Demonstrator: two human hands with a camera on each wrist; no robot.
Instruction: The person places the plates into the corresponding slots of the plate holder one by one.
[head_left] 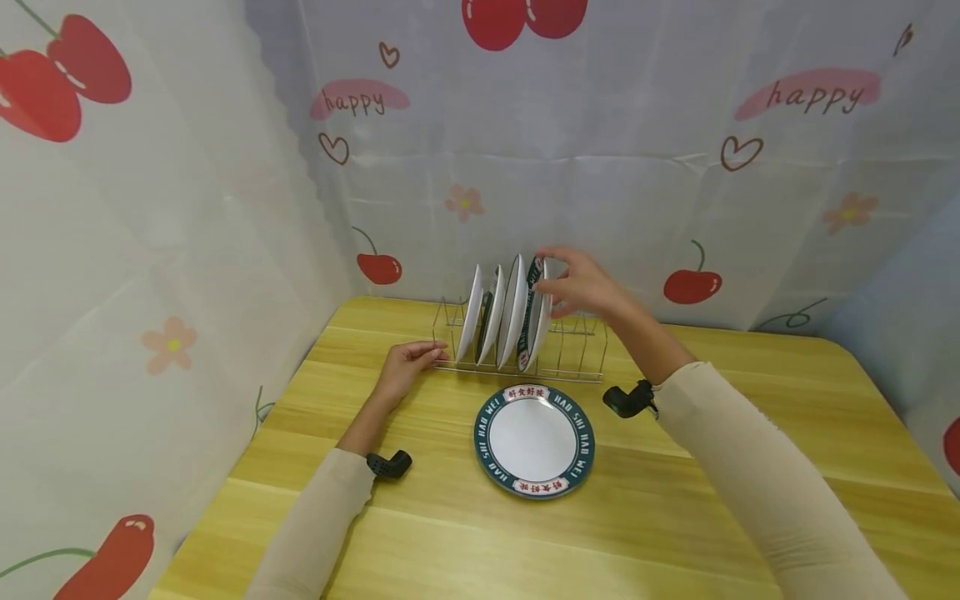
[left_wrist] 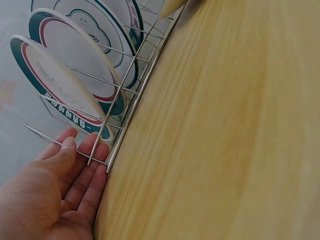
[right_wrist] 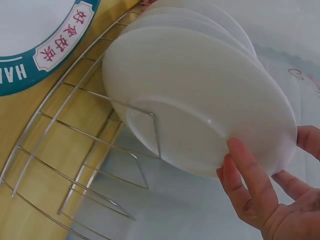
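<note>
Several white plates with green-patterned rims stand on edge in a wire dish rack (head_left: 577, 377) at the back of the table. My right hand (head_left: 581, 285) pinches the upper rim of the rightmost plate (right_wrist: 200, 90), whose white underside faces the right wrist camera. Its lower part sits between the wires. At the rack's left end, my left hand (left_wrist: 55, 185) holds the end wire between thumb and fingers, close beside the leftmost plate (left_wrist: 55, 82). In front of the rack, another plate (head_left: 533, 442) lies flat, face up, with a green lettered rim.
Bare wire slots (right_wrist: 95, 145) continue to the right of the held plate. The wooden table (head_left: 675, 517) reaches back to a hanging cloth (head_left: 600, 192) printed with cherries and hearts, close behind the rack. More cloth hangs along the left side.
</note>
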